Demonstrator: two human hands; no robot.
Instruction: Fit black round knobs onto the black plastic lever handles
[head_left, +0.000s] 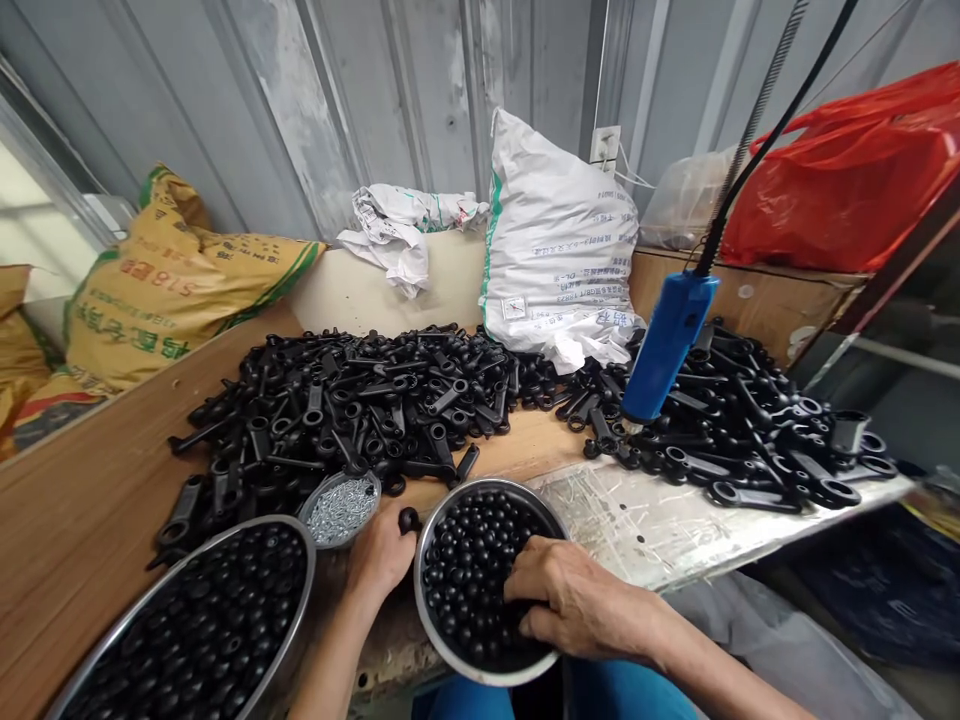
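Observation:
My right hand (574, 600) reaches into a round metal bowl (555, 500) of black balls (472, 560), its fingers bent down among them and the fingertips partly hidden. Between that bowl and a small dish of silver screws (341, 510) is my left hand (384, 550), closed around a black part (409, 520) whose rounded end shows beside the fingers. A larger metal bowl (307, 560) full of black balls (195, 640) sits at the lower left.
Heaps of black handles (352, 400) cover the table's back and right (727, 420). A blue power screwdriver (670, 345) hangs over the right heap. Behind stand a white sack (559, 240) and yellow sacks (180, 290). A red bag (847, 180) lies at upper right.

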